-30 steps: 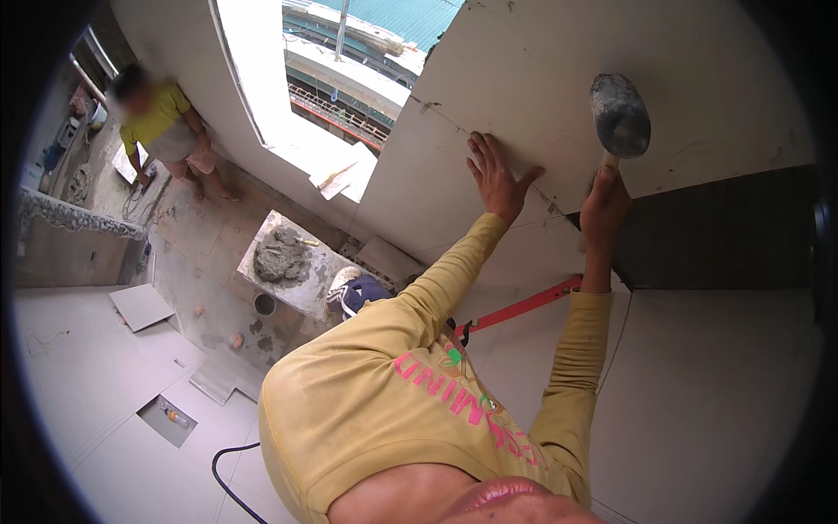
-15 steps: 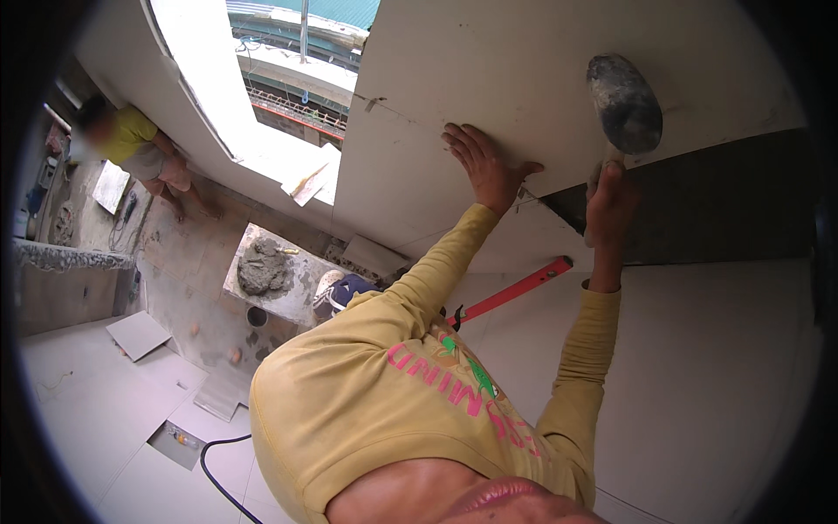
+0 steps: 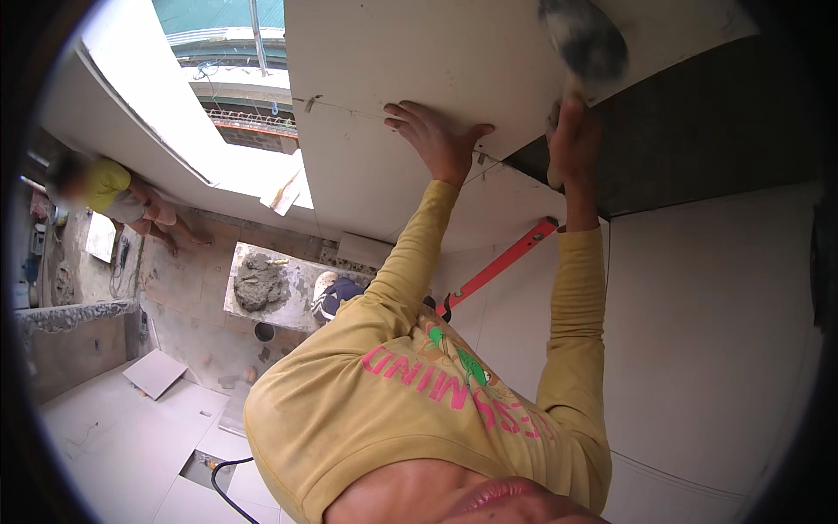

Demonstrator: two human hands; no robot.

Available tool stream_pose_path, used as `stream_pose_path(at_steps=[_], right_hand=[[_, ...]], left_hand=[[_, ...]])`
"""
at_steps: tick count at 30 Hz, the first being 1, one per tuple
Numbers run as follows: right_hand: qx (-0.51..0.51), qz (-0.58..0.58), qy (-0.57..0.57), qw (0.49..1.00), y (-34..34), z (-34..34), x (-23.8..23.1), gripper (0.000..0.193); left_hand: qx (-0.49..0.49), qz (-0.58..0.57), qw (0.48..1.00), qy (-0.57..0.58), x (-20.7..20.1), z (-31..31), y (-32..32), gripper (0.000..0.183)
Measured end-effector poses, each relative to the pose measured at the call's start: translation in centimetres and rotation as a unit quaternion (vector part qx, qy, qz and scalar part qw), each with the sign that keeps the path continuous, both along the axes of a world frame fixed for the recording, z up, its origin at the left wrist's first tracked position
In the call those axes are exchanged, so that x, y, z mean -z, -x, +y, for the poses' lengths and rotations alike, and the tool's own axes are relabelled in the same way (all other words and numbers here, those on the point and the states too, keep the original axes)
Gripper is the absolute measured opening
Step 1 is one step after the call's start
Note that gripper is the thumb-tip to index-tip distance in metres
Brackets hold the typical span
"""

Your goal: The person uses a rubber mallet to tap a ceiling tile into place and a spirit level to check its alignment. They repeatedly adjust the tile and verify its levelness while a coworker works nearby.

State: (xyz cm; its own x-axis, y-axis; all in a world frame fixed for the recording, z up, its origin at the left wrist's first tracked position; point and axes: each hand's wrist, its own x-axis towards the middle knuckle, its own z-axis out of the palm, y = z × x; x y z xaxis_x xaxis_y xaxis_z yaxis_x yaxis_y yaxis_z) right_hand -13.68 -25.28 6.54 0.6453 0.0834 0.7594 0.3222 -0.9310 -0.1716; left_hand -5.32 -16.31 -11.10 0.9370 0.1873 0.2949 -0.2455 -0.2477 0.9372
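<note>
My left hand (image 3: 441,147) lies with fingers spread on a large pale wall tile (image 3: 375,52), close to its lower edge. In my right hand (image 3: 576,147) is the handle of a rubber mallet (image 3: 587,39) with a dark, worn head smeared pale. The mallet head is blurred and partly cut off by the top of the view; whether it touches the tile I cannot tell. Beside my right hand a dark untiled strip of wall (image 3: 698,122) borders the tile. Small clips (image 3: 479,158) sit in the joint below my left hand.
A red spirit level (image 3: 506,262) leans by my chest. Wet mortar (image 3: 257,281) lies on a board (image 3: 301,258) near a shoe (image 3: 327,293). A window opening (image 3: 236,166) is at upper left. Another person (image 3: 131,196) stands far left. A loose tile (image 3: 155,373) rests on the floor.
The view has shifted, so the scene sits further left and higher. My right hand has raised the mallet slightly along the wall. My left hand stays flat on the tile.
</note>
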Motion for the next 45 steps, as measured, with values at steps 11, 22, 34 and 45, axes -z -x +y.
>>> stream_pose_path(at_steps=[11,22,34,45], right_hand=[[0.036,0.006,-0.264,0.964,6.9,-0.8,2.6,0.057],[0.355,0.202,-0.426,0.807,29.1,3.1,31.4,0.061],[0.368,0.336,-0.404,0.767,37.9,4.7,37.0,0.062],[0.332,0.354,-0.413,0.771,35.5,2.7,35.9,0.063]], left_hand=[[-0.012,0.026,1.0,0.003,2.5,1.4,-1.5,0.13],[-0.057,-0.001,0.998,0.008,6.8,-0.1,-2.1,0.073],[0.284,-0.244,0.894,-0.247,7.8,-1.0,6.2,0.082],[0.15,-0.285,0.938,-0.127,5.9,2.4,5.1,0.046]])
